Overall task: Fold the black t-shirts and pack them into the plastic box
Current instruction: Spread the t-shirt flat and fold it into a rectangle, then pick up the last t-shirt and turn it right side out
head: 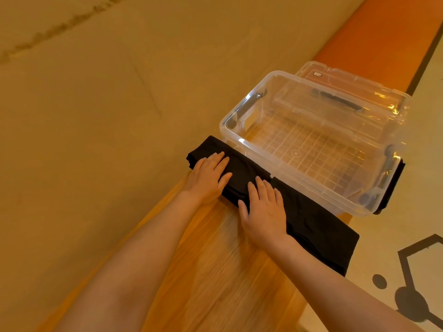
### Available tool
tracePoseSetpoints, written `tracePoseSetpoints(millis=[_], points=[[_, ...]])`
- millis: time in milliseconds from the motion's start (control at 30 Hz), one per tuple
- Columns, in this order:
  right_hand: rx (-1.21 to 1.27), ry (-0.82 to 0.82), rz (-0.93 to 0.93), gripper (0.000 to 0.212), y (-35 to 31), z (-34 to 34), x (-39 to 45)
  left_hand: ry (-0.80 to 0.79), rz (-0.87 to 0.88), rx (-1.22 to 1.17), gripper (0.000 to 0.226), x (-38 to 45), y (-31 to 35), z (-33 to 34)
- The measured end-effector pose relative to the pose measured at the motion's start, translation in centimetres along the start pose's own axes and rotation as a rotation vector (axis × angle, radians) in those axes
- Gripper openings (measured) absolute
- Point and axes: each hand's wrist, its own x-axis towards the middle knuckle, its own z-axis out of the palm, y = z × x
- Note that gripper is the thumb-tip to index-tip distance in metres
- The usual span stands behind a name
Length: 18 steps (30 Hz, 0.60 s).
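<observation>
A black t-shirt (309,216), folded into a long narrow strip, lies across the wooden bench (215,271) right in front of the clear plastic box (282,168). My left hand (208,178) rests flat on the strip's left end, fingers straight. Beside it, my right hand (265,212) presses flat on the middle of the strip. The box stands with nothing inside, its ribbed floor showing. Its clear lid (340,80) lies behind it. More black fabric (395,183) shows at the box's right side.
The bench is narrow; a beige mattress-like surface (96,116) borders it on the left and a pale floor with black line markings (412,271) lies to the right. An orange strip (374,37) continues beyond the box.
</observation>
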Motion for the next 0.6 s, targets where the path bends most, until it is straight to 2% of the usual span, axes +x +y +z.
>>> tracePoseSetpoints(millis=[133,267,367,600], points=[[-0.027,0.037,-0.101,0.051,-1.1,-1.3,-0.6,0.028,-0.016,0.131,0.056,-3.5,0.5,-0.8],[-0.065,-0.029,-0.297,0.046,-2.7,-1.6,-2.2,0.064,-0.062,0.243,0.056,-9.3,0.4,-1.4],[-0.073,-0.151,-0.416,0.049,-4.4,-1.5,-3.8,0.077,-0.237,0.302,0.054,-14.9,0.5,-1.5],[-0.145,-0.327,-0.716,0.053,-10.0,-1.3,-7.2,0.155,-0.612,0.256,0.052,-27.9,0.7,-0.8]])
